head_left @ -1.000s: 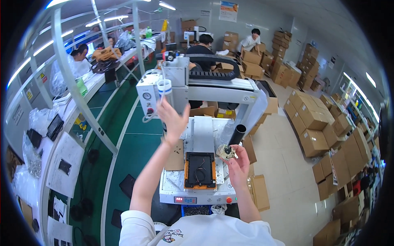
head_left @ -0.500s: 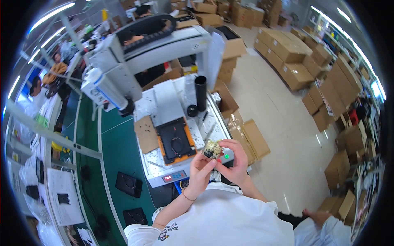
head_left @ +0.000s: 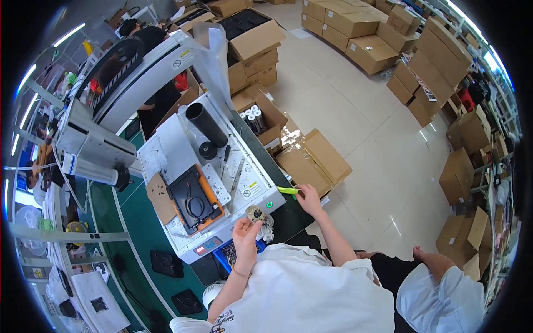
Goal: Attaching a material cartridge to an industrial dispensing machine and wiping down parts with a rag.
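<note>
Pale wad (head_left: 255,213), dark in part: one, sitting in the left hand (head_left: 244,236) at the near edge of the white machine (head_left: 256,176); fingers clamping on it.

Yellow-green tool (head_left: 287,190), slim: one, lying in the pinch of the right hand (head_left: 308,201), beside the machine's corner and over the dark counter (head_left: 290,219); fingers closing on its end. Whether it is resting on anything, cannot tell.

Crumpled white wipe (head_left: 266,228): one, lying just beside the wad.

Handling, as judged: the wad is needing a light, steady pinch, its dark part facing clear of the fingertips; the tool is asking for a firm hold well back, its tip pointing away from the left hand.

Change from half a second ago: both hands are holding the wad there; now the left alone is holding it, the right is gripping the tool, and the machine is slanting more steeply in view.
</note>
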Motion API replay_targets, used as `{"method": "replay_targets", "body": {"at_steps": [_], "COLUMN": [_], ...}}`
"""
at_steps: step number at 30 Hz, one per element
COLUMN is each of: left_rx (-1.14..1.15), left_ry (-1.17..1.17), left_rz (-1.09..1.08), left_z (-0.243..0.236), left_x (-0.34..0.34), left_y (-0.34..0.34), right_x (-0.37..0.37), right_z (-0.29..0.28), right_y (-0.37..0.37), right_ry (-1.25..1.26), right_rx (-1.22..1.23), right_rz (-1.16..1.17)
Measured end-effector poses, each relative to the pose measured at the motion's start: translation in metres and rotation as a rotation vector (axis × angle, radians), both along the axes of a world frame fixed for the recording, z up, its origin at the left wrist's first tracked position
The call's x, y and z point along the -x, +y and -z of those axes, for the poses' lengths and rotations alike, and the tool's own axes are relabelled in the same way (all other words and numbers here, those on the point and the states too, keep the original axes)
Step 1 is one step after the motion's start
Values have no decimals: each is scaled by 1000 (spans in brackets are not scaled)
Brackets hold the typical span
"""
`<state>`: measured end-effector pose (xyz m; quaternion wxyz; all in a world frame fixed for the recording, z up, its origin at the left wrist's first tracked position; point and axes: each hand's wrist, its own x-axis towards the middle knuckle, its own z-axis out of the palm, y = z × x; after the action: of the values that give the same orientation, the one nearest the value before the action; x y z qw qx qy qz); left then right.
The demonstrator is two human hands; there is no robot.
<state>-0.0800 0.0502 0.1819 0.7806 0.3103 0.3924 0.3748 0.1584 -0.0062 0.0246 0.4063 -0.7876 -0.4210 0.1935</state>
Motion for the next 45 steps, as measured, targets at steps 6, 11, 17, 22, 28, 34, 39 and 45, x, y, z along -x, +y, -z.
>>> {"method": "replay_targets", "body": {"at_steps": [6, 11, 17, 22, 28, 34, 39, 45], "left_rx": [25, 94, 144, 172, 156, 90, 109, 85], "left_ry": [140, 179, 135, 108, 244, 230, 167, 211], "left_rz": [-55, -71, -37, 12, 96, 162, 140, 104], "left_z": [10, 2, 1, 6, 2, 0, -5, -9], "left_x": [-17, -37, -59, -76, -89, -86, -80, -75], "left_y": [-3, -2, 4, 6, 3, 0, 2, 8], "right_x": [0, -13, -38, -37, -22, -6, -2, -6], "right_z": [19, 23, 21, -20, -100, -127, -137, -137], "right_y": [28, 19, -37, -58, -48, -36, -37, -41], "right_ry": [-223, -122, 1282, 1980, 1953, 671, 247, 197], "right_rx": [105, 132, -186, -515, -627, -224, -63, -140], "right_rz": [-174, -144, 241, 283, 11, -347, -383, -378]}}
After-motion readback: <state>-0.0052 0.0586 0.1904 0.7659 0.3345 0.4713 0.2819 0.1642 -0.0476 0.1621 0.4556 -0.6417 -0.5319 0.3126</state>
